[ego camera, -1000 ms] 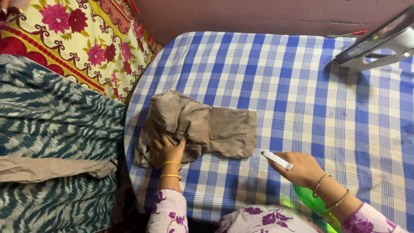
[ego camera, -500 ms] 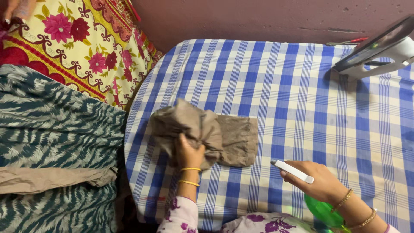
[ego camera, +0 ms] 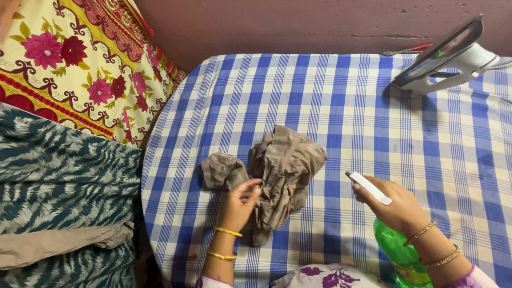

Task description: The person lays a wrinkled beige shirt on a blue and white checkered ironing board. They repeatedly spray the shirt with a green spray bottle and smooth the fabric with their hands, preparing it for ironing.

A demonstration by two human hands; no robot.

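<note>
Two bare hands over the blue-checked cloth: left hand pinching a fold of the crumpled brown garment near the cloth's middle, lifted and bunched as if to open it out. Right hand, just right of the garment, clenched around a green spray bottle with its white trigger head aimed at the fabric (contents not discernible). Upright iron parked at the cloth's far right corner, away from the fabric.

Table is covered by a blue-and-white checked cloth. A bare reddish-brown wall is seen behind it. At left, a yellow floral fabric and a teal patterned fabric are laid side by side. An iron is stood at the far right corner.
</note>
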